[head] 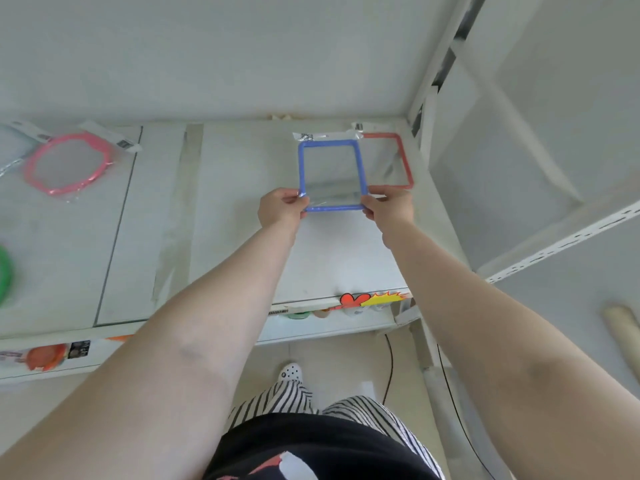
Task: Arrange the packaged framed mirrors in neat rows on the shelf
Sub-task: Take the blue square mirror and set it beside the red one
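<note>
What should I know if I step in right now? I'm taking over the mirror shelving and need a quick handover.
Left hand pinches the near left corner of the blue-framed mirror; right hand pinches its near right corner.
The blue mirror is at the back right of the shelf, overlapping the red-framed mirror already lying in the corner.
Done: red placed. Pink-framed mirror lies far left, askew.
Left: settle blue beside red, release, then line up the pink one and the rest.

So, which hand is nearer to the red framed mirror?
Right. The right hand grips the blue framed mirror just below the red framed mirror; the left hand holds the blue frame's far corner.
</note>
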`<action>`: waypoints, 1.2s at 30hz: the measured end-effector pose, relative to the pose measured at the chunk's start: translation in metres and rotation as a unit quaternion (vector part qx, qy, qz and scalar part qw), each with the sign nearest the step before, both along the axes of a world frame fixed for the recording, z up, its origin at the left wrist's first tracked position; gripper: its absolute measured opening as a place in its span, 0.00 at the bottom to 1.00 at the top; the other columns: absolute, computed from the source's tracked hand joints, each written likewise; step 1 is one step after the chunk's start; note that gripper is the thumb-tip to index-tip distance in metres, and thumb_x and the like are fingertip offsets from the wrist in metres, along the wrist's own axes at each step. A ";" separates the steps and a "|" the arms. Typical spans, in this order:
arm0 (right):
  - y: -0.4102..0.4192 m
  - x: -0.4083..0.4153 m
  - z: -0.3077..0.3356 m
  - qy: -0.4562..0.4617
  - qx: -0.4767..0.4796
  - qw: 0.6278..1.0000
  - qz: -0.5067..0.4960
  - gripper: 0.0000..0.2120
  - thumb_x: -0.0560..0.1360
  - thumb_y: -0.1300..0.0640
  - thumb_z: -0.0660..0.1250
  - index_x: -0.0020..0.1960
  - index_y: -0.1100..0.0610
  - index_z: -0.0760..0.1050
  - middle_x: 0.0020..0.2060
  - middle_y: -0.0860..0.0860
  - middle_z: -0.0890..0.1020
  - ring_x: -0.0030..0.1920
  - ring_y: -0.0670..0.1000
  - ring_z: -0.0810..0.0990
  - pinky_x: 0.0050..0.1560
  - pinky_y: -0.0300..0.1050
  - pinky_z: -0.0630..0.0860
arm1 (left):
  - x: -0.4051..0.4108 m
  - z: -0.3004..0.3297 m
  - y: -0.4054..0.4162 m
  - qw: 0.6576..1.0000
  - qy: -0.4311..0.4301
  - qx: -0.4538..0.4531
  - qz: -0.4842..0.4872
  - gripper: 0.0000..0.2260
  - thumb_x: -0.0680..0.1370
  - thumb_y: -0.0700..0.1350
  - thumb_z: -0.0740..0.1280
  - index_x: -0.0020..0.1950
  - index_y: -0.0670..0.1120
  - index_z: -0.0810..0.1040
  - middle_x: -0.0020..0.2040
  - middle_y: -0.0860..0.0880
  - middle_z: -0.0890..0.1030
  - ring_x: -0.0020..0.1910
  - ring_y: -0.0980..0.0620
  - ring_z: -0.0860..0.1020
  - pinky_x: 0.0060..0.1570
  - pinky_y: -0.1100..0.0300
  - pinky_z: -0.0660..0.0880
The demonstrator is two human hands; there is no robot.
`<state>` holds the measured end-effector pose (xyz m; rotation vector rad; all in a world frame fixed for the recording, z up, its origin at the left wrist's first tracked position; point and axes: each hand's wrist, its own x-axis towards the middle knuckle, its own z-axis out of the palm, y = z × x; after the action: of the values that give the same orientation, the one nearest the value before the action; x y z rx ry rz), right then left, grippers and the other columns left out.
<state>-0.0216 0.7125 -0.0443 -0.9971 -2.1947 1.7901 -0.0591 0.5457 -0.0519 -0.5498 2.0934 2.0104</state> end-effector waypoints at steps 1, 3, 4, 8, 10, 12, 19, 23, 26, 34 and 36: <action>0.001 -0.005 -0.002 -0.004 -0.007 1.000 0.005 0.14 0.74 0.66 0.68 0.59 0.62 0.78 0.31 0.51 0.78 0.28 0.47 0.76 0.33 0.35 0.76 | -0.005 -0.002 0.000 1.000 -0.005 -0.003 0.002 0.11 0.74 0.34 0.69 0.56 0.36 0.78 0.52 0.38 0.82 0.34 0.51 0.78 0.55 0.51 0.79; 0.002 -0.015 -0.008 -0.013 -0.025 1.000 0.010 0.13 0.74 0.67 0.68 0.59 0.62 0.77 0.33 0.51 0.78 0.29 0.48 0.76 0.34 0.34 0.76 | -0.016 -0.008 0.001 1.000 -0.013 -0.010 0.009 0.11 0.74 0.34 0.70 0.56 0.36 0.79 0.48 0.41 0.81 0.33 0.53 0.77 0.55 0.52 0.79; 0.003 -0.020 -0.010 -0.020 -0.033 0.999 0.011 0.13 0.74 0.66 0.68 0.59 0.62 0.78 0.34 0.52 0.79 0.30 0.48 0.77 0.34 0.35 0.76 | -0.020 -0.011 0.001 1.000 -0.016 -0.015 0.011 0.11 0.74 0.34 0.70 0.56 0.36 0.80 0.46 0.42 0.80 0.32 0.54 0.77 0.54 0.53 0.79; 0.007 -0.041 -0.027 -0.035 -0.034 0.999 0.020 0.12 0.74 0.65 0.70 0.56 0.60 0.79 0.37 0.54 0.81 0.30 0.47 0.78 0.28 0.31 0.75 | -0.035 -0.025 0.004 0.999 -0.024 -0.036 0.020 0.11 0.74 0.36 0.70 0.56 0.39 0.81 0.43 0.43 0.80 0.32 0.52 0.78 0.40 0.60 0.77; 0.009 -0.050 -0.039 -0.037 -0.020 0.999 0.027 0.12 0.73 0.65 0.70 0.56 0.60 0.79 0.34 0.52 0.80 0.30 0.48 0.78 0.29 0.34 0.76 | -0.041 -0.036 0.005 0.998 -0.023 -0.049 0.030 0.11 0.74 0.37 0.71 0.55 0.40 0.81 0.44 0.42 0.82 0.35 0.48 0.79 0.34 0.64 0.74; 0.009 -0.058 -0.054 -0.039 0.005 0.999 0.032 0.13 0.72 0.65 0.71 0.56 0.60 0.80 0.32 0.51 0.79 0.32 0.51 0.79 0.39 0.43 0.80 | -0.047 -0.050 0.006 0.997 -0.016 -0.064 0.037 0.11 0.73 0.37 0.71 0.55 0.40 0.82 0.48 0.41 0.83 0.39 0.47 0.80 0.35 0.64 0.76; 0.005 -0.061 -0.078 -0.035 0.113 0.990 0.070 0.13 0.72 0.59 0.71 0.56 0.51 0.80 0.44 0.50 0.83 0.46 0.53 0.83 0.47 0.45 0.79 | -0.047 -0.077 0.008 0.965 0.060 -0.255 0.005 0.10 0.74 0.40 0.70 0.55 0.42 0.80 0.53 0.44 0.83 0.51 0.46 0.81 0.47 0.63 0.72; 0.017 -0.059 -0.073 -0.034 0.194 0.978 0.074 0.17 0.74 0.52 0.69 0.63 0.49 0.75 0.56 0.52 0.77 0.50 0.51 0.78 0.51 0.45 0.76 | -0.043 -0.078 0.018 0.934 0.119 -0.335 0.019 0.20 0.75 0.45 0.69 0.65 0.43 0.73 0.64 0.43 0.72 0.61 0.44 0.74 0.58 0.58 0.69; 0.039 -0.067 -0.068 -0.022 0.283 0.959 0.012 0.20 0.74 0.49 0.69 0.65 0.50 0.73 0.63 0.54 0.71 0.62 0.55 0.73 0.62 0.50 0.72 | -0.047 -0.080 0.029 0.912 0.153 -0.373 -0.073 0.38 0.70 0.55 0.73 0.74 0.43 0.62 0.74 0.42 0.63 0.73 0.43 0.61 0.71 0.56 0.60; 0.088 -0.089 -0.081 -0.134 0.320 0.938 -0.019 0.45 0.69 0.37 0.71 0.75 0.57 0.57 0.74 0.56 0.61 0.73 0.60 0.59 0.72 0.55 0.56 | -0.069 -0.096 0.050 0.889 0.147 -0.412 -0.139 0.55 0.65 0.59 0.75 0.78 0.38 0.45 0.79 0.42 0.51 0.79 0.44 0.48 0.75 0.44 0.45; 0.094 -0.092 -0.084 -0.153 0.330 0.932 -0.006 0.47 0.67 0.35 0.70 0.76 0.58 0.56 0.73 0.56 0.63 0.72 0.60 0.60 0.71 0.56 0.57 | -0.077 -0.095 0.054 0.892 0.139 -0.407 -0.140 0.55 0.65 0.60 0.75 0.78 0.39 0.45 0.79 0.42 0.50 0.79 0.45 0.48 0.75 0.43 0.44</action>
<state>-0.1131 0.8068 -0.1287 -1.1488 -2.6658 0.7927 -0.1365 0.6002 -0.1470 -0.0332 2.9566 1.0325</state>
